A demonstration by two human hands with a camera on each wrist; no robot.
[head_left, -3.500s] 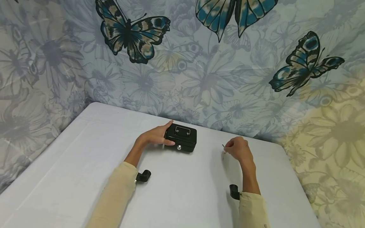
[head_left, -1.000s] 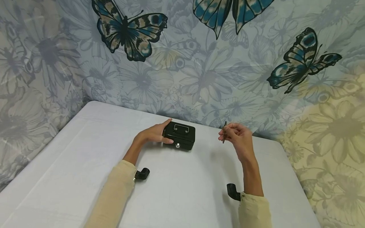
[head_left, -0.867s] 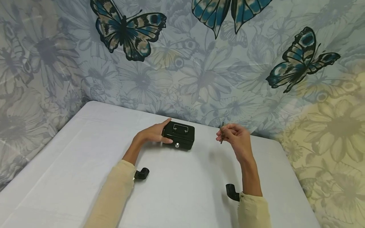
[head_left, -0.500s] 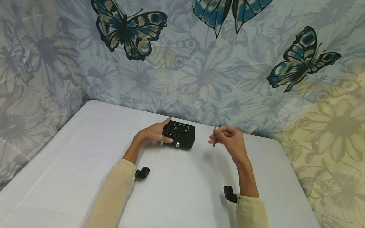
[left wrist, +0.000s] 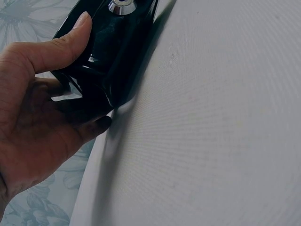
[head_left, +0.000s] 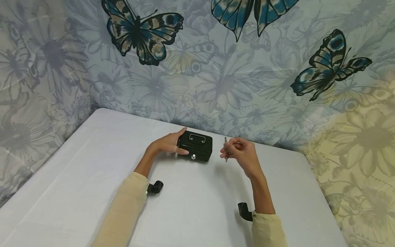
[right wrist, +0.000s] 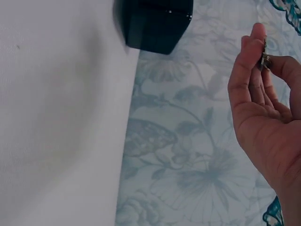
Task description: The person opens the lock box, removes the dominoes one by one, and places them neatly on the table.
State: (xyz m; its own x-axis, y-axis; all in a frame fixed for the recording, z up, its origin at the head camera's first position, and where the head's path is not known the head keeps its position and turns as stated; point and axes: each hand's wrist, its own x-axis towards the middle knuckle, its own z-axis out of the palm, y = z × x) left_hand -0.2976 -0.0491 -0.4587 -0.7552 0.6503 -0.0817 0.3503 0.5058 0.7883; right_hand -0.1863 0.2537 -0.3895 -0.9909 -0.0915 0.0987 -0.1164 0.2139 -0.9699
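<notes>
From the head view, here is the black rectangular metal box (head_left: 203, 150) with a wire handle (head_left: 197, 138) on its lid, shut and upright near the far edge of the white-covered table (head_left: 185, 209), and the left hand (head_left: 168, 143) has a grip on its left end, thumb to the front, forefinger to the back. Over on the other side, the right hand (head_left: 242, 152) pinches a small bunch of slim metal keys (head_left: 226, 157), clear of the tabletop, just off the box's right end, a gap between. So the box lies to the left of the right hand; its long axis runs across the table, sloping a touch nearer on the right, while the keys stand roughly upright in this view, crosswise to it. And the round silver lock (head_left: 193, 156) looks out from the front face, towards the person: the left thumb is much the nearer, the keys well apart. Across to the left wrist view: the thumb lies flat on the front face, its tip just short of that lock, the other fingers round the end. Now the right wrist view: thumb and forefinger are together on the keys, the box's bare end well apart from them, with pale floral backdrop (right wrist: 188, 117) showing between.
</notes>
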